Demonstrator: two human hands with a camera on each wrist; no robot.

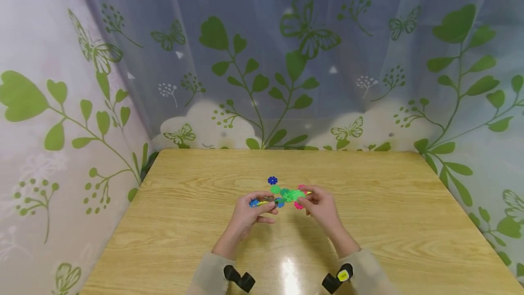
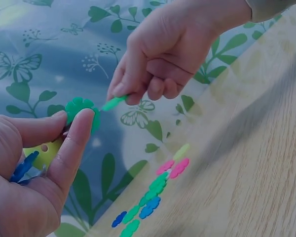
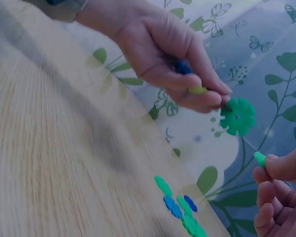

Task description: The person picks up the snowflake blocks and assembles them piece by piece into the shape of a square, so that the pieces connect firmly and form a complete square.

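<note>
My left hand [image 1: 245,215] pinches a green notched plastic disc [image 3: 238,117] between thumb and fingertips. A yellow disc [image 2: 44,154] and a blue disc [image 2: 24,166] sit behind it within the same hand, partly hidden by the fingers. My right hand [image 1: 325,208] pinches a light green disc [image 2: 114,102], seen edge-on, between thumb and forefinger. The two green discs face each other with a small gap in both wrist views. Both hands are raised over the table, overlapping the loose discs in the head view.
On the wooden table [image 1: 184,185] lie several more notched discs: a dark blue disc [image 1: 272,180], a blue disc [image 2: 149,207], pink discs [image 2: 179,168], a yellow-green disc [image 2: 181,150] and several green ones. A patterned curtain [image 1: 254,58] hangs along the table's far edge.
</note>
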